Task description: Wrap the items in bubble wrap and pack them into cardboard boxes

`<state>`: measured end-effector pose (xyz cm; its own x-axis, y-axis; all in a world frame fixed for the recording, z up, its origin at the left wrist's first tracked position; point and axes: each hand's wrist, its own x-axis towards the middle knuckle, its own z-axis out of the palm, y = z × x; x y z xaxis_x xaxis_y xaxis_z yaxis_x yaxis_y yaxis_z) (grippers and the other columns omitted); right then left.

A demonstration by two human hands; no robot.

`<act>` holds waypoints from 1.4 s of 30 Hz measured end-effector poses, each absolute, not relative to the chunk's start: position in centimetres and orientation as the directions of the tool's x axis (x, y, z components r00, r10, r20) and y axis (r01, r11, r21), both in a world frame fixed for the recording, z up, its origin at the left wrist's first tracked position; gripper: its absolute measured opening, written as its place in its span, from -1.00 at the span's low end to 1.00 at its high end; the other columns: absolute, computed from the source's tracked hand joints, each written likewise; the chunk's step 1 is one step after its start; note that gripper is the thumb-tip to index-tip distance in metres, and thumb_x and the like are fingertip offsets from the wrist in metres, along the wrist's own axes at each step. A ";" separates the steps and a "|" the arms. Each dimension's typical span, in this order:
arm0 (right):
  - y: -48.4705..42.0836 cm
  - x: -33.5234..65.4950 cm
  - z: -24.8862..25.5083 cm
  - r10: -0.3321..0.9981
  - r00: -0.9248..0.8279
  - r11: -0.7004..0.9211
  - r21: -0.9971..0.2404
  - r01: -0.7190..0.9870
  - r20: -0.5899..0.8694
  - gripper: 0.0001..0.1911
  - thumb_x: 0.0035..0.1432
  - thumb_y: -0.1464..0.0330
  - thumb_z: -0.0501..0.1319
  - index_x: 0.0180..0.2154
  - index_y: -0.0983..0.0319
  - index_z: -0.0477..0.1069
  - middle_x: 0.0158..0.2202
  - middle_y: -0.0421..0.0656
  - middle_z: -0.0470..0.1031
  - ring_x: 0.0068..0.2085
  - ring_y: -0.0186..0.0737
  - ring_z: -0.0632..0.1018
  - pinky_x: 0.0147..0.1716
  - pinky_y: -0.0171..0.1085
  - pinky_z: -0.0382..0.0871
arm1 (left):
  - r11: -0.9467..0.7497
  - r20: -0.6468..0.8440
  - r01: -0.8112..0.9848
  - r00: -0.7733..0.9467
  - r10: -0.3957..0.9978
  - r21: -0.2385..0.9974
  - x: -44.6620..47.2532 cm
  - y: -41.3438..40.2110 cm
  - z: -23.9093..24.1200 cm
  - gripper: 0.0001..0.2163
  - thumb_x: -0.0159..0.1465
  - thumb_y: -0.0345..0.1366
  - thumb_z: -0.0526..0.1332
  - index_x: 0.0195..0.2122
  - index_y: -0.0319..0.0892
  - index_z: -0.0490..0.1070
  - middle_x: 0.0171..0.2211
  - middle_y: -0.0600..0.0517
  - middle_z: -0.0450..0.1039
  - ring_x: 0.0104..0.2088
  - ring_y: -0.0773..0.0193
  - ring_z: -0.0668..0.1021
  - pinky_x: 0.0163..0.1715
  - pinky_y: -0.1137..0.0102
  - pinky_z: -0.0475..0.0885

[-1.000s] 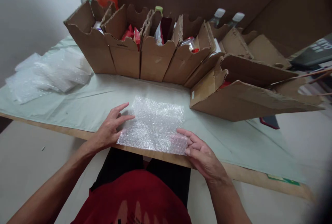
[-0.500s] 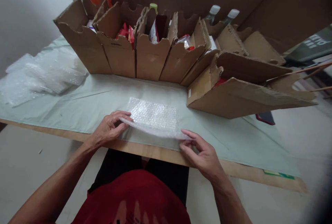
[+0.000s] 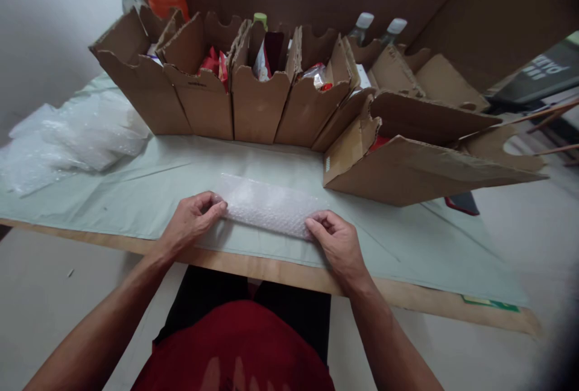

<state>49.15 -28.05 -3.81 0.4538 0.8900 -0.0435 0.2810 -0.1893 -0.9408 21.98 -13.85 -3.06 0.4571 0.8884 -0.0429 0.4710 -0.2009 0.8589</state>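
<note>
A sheet of clear bubble wrap [image 3: 266, 207] lies folded over on itself on the pale green table cover [image 3: 149, 189], near the table's front edge. My left hand [image 3: 192, 222] grips its left end with curled fingers. My right hand [image 3: 335, 240] grips its right end, fingers pinched on the fold. Both hands rest low on the table, about a sheet's width apart.
A row of open cardboard boxes [image 3: 253, 98] with packets and bottles stands behind the sheet. A tipped cardboard box [image 3: 420, 168] lies at the right. A heap of bubble wrap sheets [image 3: 76, 134] sits at the far left. The wooden table edge [image 3: 271, 267] runs just before me.
The bubble wrap lay flat a second ago; both hands lifted its near edge and folded it away from me, so it now forms a narrow band. My fingers closed on its ends.
</note>
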 end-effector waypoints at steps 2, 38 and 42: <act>-27.7 49.1 -4.1 0.882 0.469 -0.207 -0.930 0.303 -0.044 -0.77 0.17 0.18 0.31 -0.38 0.21 0.48 -0.50 -0.23 0.47 -0.47 -0.29 0.44 -0.42 -0.28 0.36 | -0.231 -0.016 0.539 0.414 0.910 0.810 22.6 -13.7 -3.1 -0.74 0.26 -0.09 0.16 -0.45 -0.14 0.43 -0.49 0.08 0.47 -0.45 0.28 0.47 -0.38 0.37 0.32; -20.9 51.4 -4.5 0.936 0.333 -0.243 -0.467 0.850 0.118 -0.60 0.15 -0.01 0.14 -0.28 0.16 0.52 -0.37 -0.05 0.61 -0.33 0.01 0.57 -0.34 -0.12 0.39 | -0.169 -0.082 0.739 0.290 0.953 0.652 24.4 -13.1 -3.3 -0.70 0.26 -0.40 0.22 0.03 -0.18 0.45 -0.35 0.08 0.51 -0.34 0.28 0.56 -0.24 0.39 0.46; -17.6 51.8 -2.5 0.956 0.253 -0.183 -0.374 0.909 0.147 -0.59 0.10 0.10 0.20 -0.08 0.14 0.55 -0.36 -0.05 0.62 -0.38 0.02 0.55 -0.35 -0.10 0.33 | -0.077 -0.023 0.414 0.231 0.973 0.907 23.3 -17.2 -4.5 -0.24 0.24 -0.36 0.24 0.46 -0.20 0.00 -0.36 0.11 0.51 -0.44 0.34 0.52 -0.32 0.42 0.48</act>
<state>51.77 -17.59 -2.48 0.2526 0.9564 0.1465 0.9091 -0.1827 -0.3745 23.33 -17.16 -4.51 0.2312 0.9726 -0.0226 0.4141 -0.0773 0.9069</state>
